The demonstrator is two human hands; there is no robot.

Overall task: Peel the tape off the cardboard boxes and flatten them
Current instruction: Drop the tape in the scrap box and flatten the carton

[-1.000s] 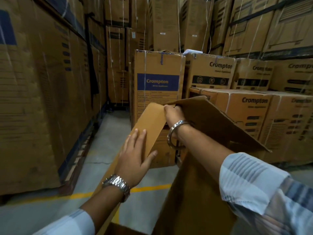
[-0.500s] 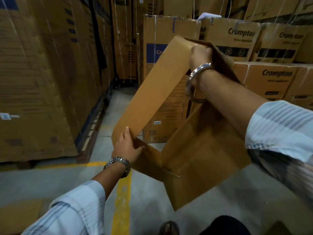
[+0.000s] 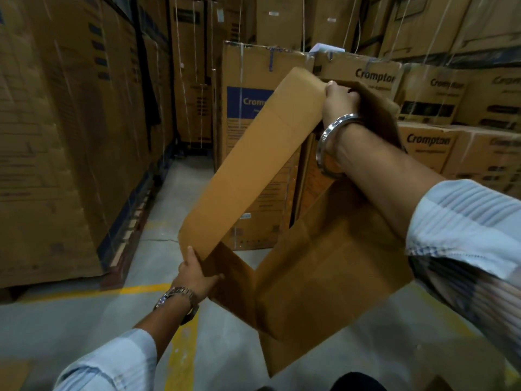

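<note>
while left hand [image 3: 195,275] grips cardboard box [image 3: 324,277] low corner, right hand [image 3: 337,99] clutches top edge.

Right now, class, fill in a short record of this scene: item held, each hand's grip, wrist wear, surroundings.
Item held: opened cardboard box, held up, not yet flat
Left hand: grips its lower corner
Right hand: grips its top edge
Wrist wear: wristwatch on left, metal bangle on right
Surroundings: stacked Crompton cartons, yellow floor line
</note>
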